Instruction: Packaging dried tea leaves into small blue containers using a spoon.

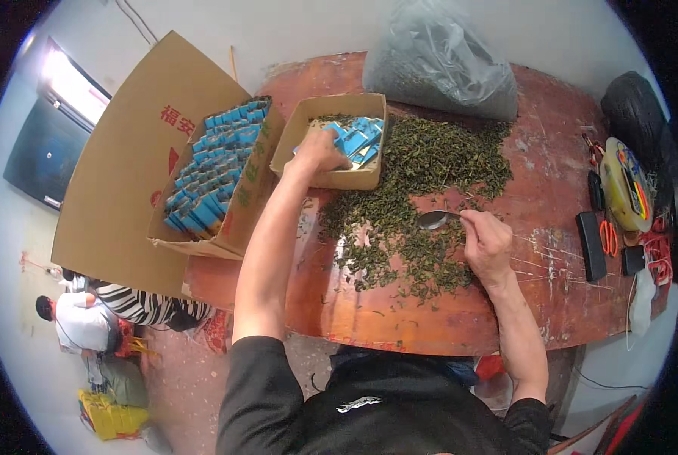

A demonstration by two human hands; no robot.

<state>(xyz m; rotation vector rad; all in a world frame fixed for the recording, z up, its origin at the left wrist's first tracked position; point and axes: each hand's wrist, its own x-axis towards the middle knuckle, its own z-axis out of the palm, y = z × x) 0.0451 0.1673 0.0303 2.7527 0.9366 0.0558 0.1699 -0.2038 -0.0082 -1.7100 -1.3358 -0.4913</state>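
My left hand (319,151) reaches into a small cardboard box (343,180) in the middle of the table. Blue paper packets (357,135) lie loosely in that box, touching or close to my fingers. Whether the fingers grip a packet is hidden from me. My right hand (489,242) pinches the handle of a metal spoon (434,219), its bowl pointing left above loose dried tea leaves (435,156). The leaves are heaped right of the box and spread thinly towards the front edge.
A larger cardboard box (233,219) at left holds rows of upright blue packets. A clear plastic bag (438,68) of dark leaves stands at the back. On the right lie orange-handled scissors (608,238) and a dark case (589,245). A person (83,318) is beyond the table, lower left.
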